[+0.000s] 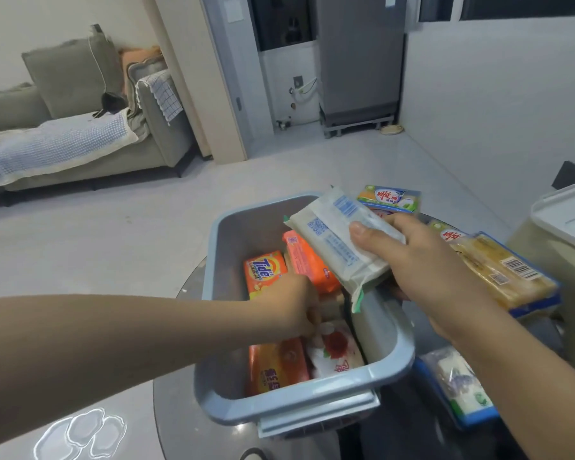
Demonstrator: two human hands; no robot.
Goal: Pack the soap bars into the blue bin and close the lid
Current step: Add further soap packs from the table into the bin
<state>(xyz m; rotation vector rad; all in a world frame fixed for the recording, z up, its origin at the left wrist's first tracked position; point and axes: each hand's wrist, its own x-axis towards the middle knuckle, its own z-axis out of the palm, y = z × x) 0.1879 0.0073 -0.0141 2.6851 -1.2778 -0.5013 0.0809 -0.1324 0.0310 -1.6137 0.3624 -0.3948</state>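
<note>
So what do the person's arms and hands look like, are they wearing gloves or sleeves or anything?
No gloves and no sleeves show. Both forearms are bare as far as the picture reaches. The left hand and the right hand have nothing on them: no watch, bracelet or ring is visible. The fingers look plain, with a short, unpainted nail showing on the right thumb.
</note>
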